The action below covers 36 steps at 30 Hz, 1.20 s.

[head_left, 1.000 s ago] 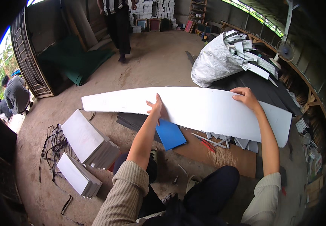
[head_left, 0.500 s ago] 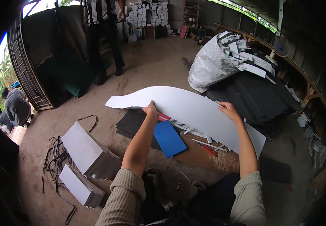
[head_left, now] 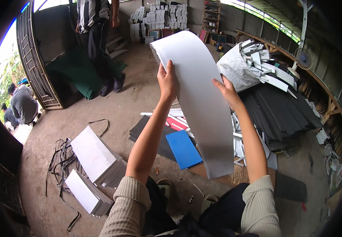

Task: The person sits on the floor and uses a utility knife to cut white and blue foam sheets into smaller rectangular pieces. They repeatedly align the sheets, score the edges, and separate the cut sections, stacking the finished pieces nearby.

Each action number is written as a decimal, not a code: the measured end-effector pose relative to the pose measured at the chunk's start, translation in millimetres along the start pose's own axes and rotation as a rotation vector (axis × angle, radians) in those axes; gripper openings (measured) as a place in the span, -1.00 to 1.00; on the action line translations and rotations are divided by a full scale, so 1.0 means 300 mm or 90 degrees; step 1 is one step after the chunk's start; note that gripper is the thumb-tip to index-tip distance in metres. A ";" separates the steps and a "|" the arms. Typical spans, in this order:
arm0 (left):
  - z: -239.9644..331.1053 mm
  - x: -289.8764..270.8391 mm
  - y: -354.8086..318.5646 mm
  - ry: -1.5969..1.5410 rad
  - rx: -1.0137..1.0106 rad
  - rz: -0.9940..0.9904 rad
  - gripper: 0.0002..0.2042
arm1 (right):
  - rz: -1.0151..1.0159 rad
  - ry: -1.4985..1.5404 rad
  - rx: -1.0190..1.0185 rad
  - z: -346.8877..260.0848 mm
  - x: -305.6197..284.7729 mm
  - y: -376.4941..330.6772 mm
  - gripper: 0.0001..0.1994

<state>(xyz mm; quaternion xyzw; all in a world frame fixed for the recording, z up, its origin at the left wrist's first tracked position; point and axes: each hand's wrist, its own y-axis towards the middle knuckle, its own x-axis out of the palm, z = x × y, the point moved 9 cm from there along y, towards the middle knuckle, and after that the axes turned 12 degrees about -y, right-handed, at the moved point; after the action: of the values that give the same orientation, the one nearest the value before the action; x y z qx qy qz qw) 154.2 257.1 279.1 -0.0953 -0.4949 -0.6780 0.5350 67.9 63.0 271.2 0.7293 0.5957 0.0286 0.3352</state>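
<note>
A long, curved white foam sheet is raised in front of me, its far end bent over and its near end hanging down. My left hand grips its ragged left edge, thumb on the face. On the opposite edge my right hand is closed, also with the thumb on the face. Beneath the sheet lie a blue rectangular pad, a red piece and white offcut strips. A wooden board shows partly below them.
Two stacks of white sheets stand at the left beside tangled black straps. A white sack of offcuts leans by piled black sheets at the right. A person stands ahead; others crouch outside at the left.
Both hands have lifted the foam sheet and turned it from lying crosswise to running lengthwise away from me. The standing person has shifted a little.
</note>
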 end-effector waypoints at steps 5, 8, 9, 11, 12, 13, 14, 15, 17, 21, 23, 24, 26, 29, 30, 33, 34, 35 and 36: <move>0.094 0.084 0.040 0.064 0.069 -0.028 -0.71 | 0.089 0.055 -0.112 -0.152 -0.039 0.044 -0.70; 0.129 0.127 0.000 0.168 0.146 -0.048 -0.64 | 0.144 0.051 -0.151 -0.204 -0.066 0.048 -0.72; 0.140 0.154 -0.048 0.183 0.186 -0.069 -0.61 | 0.160 0.043 -0.158 -0.222 -0.084 0.048 -0.72; 0.127 0.176 -0.165 0.256 0.184 -0.108 -0.49 | 0.222 0.065 -0.174 -0.233 -0.117 0.044 -0.74; 0.100 0.157 -0.209 0.297 0.120 -0.103 -0.46 | 0.251 0.074 -0.182 -0.239 -0.132 0.041 -0.75; 0.079 0.129 -0.249 0.339 0.056 -0.096 -0.43 | 0.275 0.091 -0.185 -0.247 -0.143 0.038 -0.76; 0.056 0.103 -0.280 0.380 -0.009 -0.090 -0.40 | 0.298 0.107 -0.187 -0.253 -0.153 0.034 -0.77; 0.112 0.083 -0.293 0.441 0.105 -0.076 -0.39 | 0.318 0.134 -0.190 -0.268 -0.139 0.036 -0.78; 0.174 0.021 -0.327 0.558 0.334 -0.044 -0.36 | 0.341 0.188 -0.180 -0.308 -0.093 0.042 -0.75; 0.132 0.032 -0.356 0.956 0.377 -0.092 -0.35 | 0.394 0.237 -0.084 -0.253 -0.060 0.041 -0.72; 0.054 0.002 -0.348 0.928 0.280 -0.143 -0.16 | 0.408 0.257 -0.045 -0.191 -0.048 0.047 -0.73; 0.048 0.001 -0.351 0.872 0.223 -0.162 -0.08 | 0.407 0.292 -0.020 -0.166 -0.026 0.043 -0.74; -0.001 -0.011 -0.337 0.834 0.169 -0.207 0.20 | 0.394 0.304 -0.005 -0.117 -0.007 0.043 -0.73; -0.038 -0.011 -0.326 0.867 0.076 -0.218 0.21 | 0.358 0.353 0.007 -0.077 0.029 0.032 -0.71; -0.037 0.000 -0.318 0.850 0.062 -0.222 0.09 | 0.338 0.373 -0.011 -0.079 0.043 0.045 -0.70; -0.092 0.006 -0.266 0.793 0.047 -0.195 -0.01 | 0.302 0.390 -0.009 -0.073 0.069 0.082 -0.67; -0.077 0.015 -0.264 0.730 0.080 -0.162 -0.16 | 0.285 0.394 0.002 -0.074 0.075 0.095 -0.66; -0.074 0.025 -0.255 0.738 0.113 -0.162 -0.17 | 0.268 0.398 0.012 -0.077 0.077 0.108 -0.66; -0.074 0.021 -0.237 0.748 0.149 -0.160 -0.19 | 0.242 0.394 0.004 -0.091 0.078 0.125 -0.64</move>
<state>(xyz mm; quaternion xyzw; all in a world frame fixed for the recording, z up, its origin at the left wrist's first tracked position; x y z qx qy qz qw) 102.2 231.5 231.8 0.4133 -0.1959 -0.6160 0.6414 94.4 93.9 303.6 0.7850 0.5228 0.3079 0.1252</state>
